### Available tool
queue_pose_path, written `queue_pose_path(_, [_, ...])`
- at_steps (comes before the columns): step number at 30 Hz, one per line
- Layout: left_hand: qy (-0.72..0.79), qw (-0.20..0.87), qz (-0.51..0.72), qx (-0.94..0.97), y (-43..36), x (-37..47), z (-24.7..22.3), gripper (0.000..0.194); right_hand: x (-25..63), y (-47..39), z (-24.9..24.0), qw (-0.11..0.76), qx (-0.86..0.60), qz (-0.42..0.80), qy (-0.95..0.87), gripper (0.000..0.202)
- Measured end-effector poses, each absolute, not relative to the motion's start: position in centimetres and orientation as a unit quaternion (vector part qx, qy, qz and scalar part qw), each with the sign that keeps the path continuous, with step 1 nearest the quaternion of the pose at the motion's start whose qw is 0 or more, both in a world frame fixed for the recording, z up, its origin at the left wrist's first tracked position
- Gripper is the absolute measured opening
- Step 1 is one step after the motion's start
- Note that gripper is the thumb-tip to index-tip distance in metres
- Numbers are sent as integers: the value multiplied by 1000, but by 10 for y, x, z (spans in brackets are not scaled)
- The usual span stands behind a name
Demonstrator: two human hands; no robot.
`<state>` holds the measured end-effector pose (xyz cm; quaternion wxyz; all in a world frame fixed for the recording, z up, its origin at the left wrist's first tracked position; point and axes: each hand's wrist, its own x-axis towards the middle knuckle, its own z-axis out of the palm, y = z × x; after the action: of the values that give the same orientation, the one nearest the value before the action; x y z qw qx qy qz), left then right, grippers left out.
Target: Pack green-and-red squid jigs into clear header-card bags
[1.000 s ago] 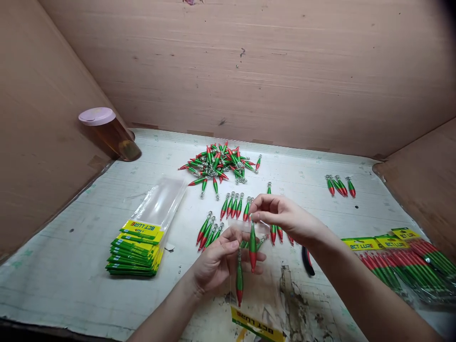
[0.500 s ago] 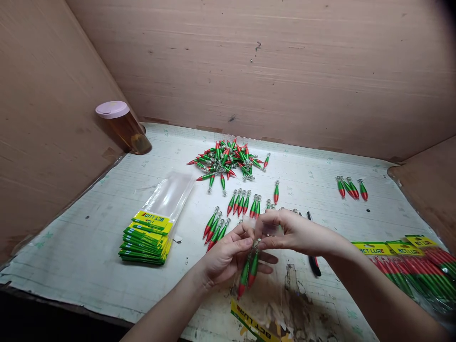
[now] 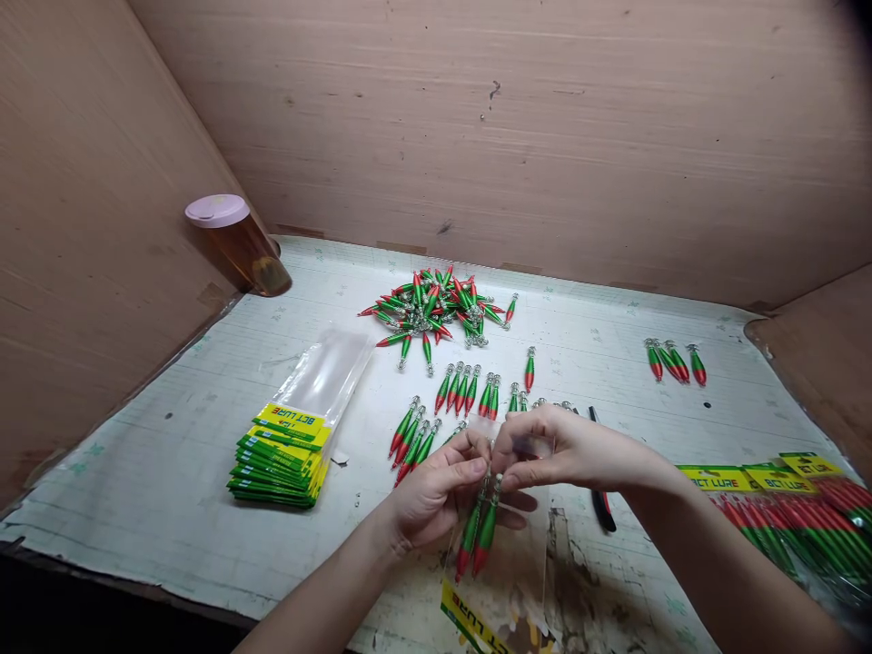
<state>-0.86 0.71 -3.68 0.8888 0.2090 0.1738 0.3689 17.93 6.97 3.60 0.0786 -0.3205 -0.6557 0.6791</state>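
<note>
My left hand [image 3: 436, 490] pinches the open end of a clear plastic bag [image 3: 470, 622], whose yellow and green printed header hangs toward me. Inside the bag hang two green and red fishing lures [image 3: 486, 536], red ends down. The fingers of my right hand [image 3: 551, 450] are closed at the bag's mouth, by the lures' metal hook ends; the exact grip is partly hidden. Just beyond my hands lie rows of matching lures [image 3: 458, 389], partly covered by my fingers.
A stack of flat bags [image 3: 279, 459] lies at left, a loose heap of lures [image 3: 436, 309] at the back. A pink-lidded bottle [image 3: 245, 250] stands by the left wall. At right are filled packets [image 3: 783, 513], a few lures [image 3: 674, 361] and a black-and-red tool [image 3: 602, 513].
The two lures have slid slightly lower in the bag, toward its printed header. My right fingers have followed them down a little, and my left hand has barely moved.
</note>
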Motion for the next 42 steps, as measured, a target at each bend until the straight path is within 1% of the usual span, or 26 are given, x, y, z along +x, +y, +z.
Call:
queue_pose_path(2, [169,891,364,212,8,-8,-36,12,181,70,36,68,-309,662,-679,22])
queue_pose_path(7, [176,887,365,222,9,-7,-37,17,179,70,42,46,-273,540,-795,18])
queue_pose_path(12, [195,894,338,220,9,-8,-40,18,176,67,46,30,-230,529,-816,13])
queue_pose_path(14, [186,896,334,226,9,-8,-39,21,177,66,44,30,-228,528,-817,12])
queue_pose_path(16, [160,902,325,234,10,-9,-36,35,177,66,41,40,-240,530,-812,9])
queue_pose_path(19, [120,910,306,253,11,-10,-33,68,178,66,36,55,-256,544,-797,12])
queue_pose_path(21, [107,913,293,264,10,-12,-33,81,178,67,35,58,-254,547,-796,12])
queue_pose_path(23, [104,915,283,267,9,-12,-33,82,178,67,36,57,-255,541,-799,12])
queue_pose_path(27, [101,917,276,271,8,-12,-33,77,178,64,39,54,-269,538,-797,11])
queue_pose_path(33, [111,915,285,263,7,-10,-33,71,180,61,36,60,-248,586,-769,10])
queue_pose_path(36, [117,916,281,262,3,-9,-33,75,182,60,33,61,-251,617,-743,11])
queue_pose_path(42, [122,913,295,254,-3,-7,-31,91,186,57,36,72,-265,630,-726,10])
